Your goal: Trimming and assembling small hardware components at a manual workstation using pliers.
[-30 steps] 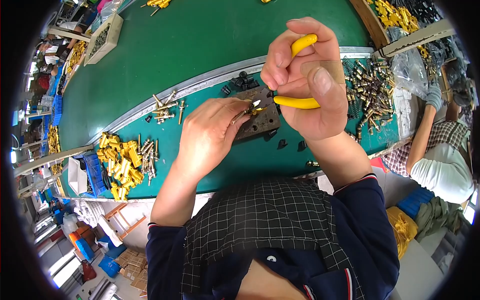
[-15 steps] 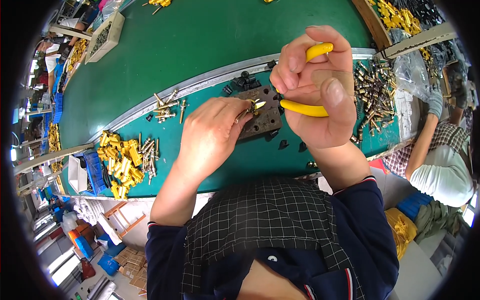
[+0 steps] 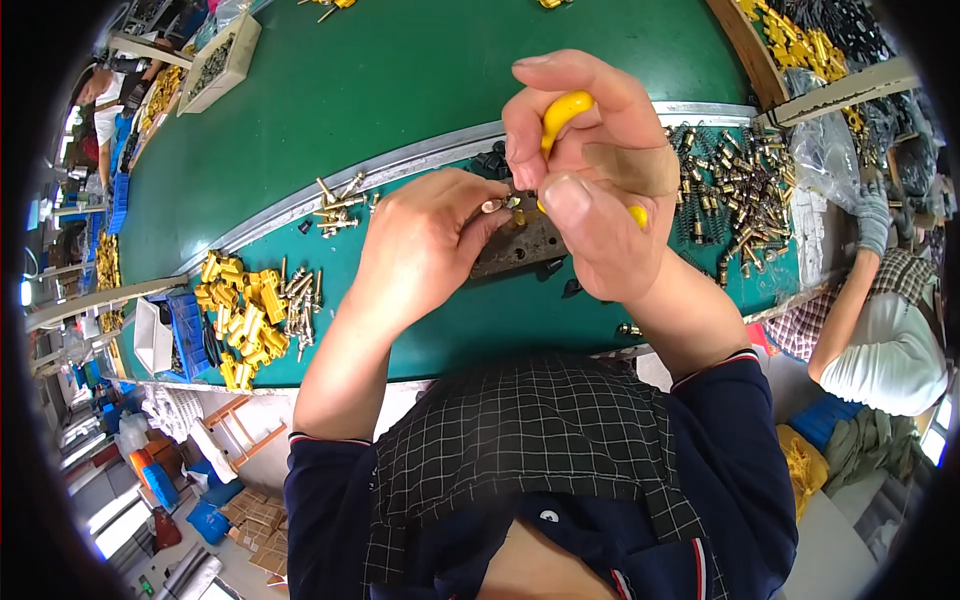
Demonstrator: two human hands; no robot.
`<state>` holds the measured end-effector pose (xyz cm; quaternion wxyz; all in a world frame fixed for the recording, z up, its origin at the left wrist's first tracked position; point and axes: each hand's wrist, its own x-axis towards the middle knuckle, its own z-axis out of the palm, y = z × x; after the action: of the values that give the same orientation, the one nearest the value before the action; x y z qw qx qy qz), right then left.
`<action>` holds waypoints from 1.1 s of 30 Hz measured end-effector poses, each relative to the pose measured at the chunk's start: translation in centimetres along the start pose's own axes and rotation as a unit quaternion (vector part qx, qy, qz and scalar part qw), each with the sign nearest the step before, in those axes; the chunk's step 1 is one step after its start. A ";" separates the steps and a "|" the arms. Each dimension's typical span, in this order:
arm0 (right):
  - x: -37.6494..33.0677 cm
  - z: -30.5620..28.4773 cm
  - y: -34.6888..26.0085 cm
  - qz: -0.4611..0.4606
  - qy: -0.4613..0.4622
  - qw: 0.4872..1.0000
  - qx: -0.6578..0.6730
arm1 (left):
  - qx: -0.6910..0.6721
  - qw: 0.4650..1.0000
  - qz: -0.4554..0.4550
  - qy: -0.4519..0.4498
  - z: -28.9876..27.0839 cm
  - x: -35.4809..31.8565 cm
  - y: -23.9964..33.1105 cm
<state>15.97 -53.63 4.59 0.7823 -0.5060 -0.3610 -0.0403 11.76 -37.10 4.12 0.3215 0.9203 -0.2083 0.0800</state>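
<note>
A small brass pin (image 3: pixel 492 206) is being pinched by the left hand (image 3: pixel 425 245) fingers over the dark fixture block (image 3: pixel 520 245) near the counter's front edge, while yellow-handled pliers (image 3: pixel 560 112) are being squeezed in the right hand (image 3: pixel 590 170); precise seating is judged next.

Glossy yellow plastic plier handles (image 3: pixel 562 110), dull grey metal block (image 3: pixel 525 245), shiny brass parts (image 3: pixel 245 320), matt green belt (image 3: pixel 400 90)

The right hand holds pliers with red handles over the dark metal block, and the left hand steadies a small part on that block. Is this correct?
Not quite: the pliers have yellow handles, not red, as the head view shows. The rest holds: the right hand grips them over the dark metal block, and the left hand steadies a small part there.
</note>
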 end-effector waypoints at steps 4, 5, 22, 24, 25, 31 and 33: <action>1.0 1.1 -0.1 0.021 0.009 1.000 -0.009 | -0.042 0.999 -0.008 0.025 0.5 -0.3 -0.6; 1.3 1.3 -0.2 0.029 0.013 0.999 0.006 | -0.057 0.998 -0.012 0.038 0.9 -0.3 -0.7; 1.9 1.4 2.0 -0.019 -0.066 0.997 -0.029 | -0.123 0.988 -0.051 0.077 0.1 -0.8 0.0; 1.9 1.8 2.2 -0.018 -0.044 0.999 0.011 | -0.110 0.990 -0.048 0.080 0.3 -0.7 0.0; 1.9 2.0 2.3 -0.018 -0.021 0.998 0.050 | -0.098 0.991 -0.043 0.082 0.5 -0.7 0.0; 2.5 1.8 0.0 0.168 -0.027 0.982 0.086 | -0.102 0.987 -0.059 0.110 1.5 -1.6 -0.8; 4.5 0.0 3.8 -0.109 -0.179 0.976 0.053 | -0.110 0.985 -0.059 0.117 1.7 -1.6 -0.5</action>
<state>20.92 -50.44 4.48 0.7220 -0.4203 -0.5495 -0.0145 10.59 -37.26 2.10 0.4472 0.8742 -0.1221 0.1448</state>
